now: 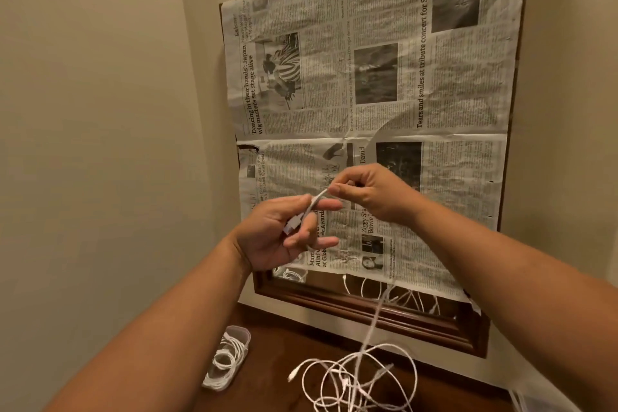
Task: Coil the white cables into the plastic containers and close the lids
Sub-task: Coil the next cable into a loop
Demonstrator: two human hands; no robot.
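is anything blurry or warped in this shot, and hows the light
Head view: warm, dim, even light, no glare; wide-angle warp bows the newspaper edges; the cable hanging below the right hand is blurred; fine print is soft.

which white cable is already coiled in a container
The coiled cable in the clear plastic container, far left; the rest form a loose tangle, one held by left hand and right hand.

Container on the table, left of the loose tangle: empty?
No, a coiled white cable lies inside the container.
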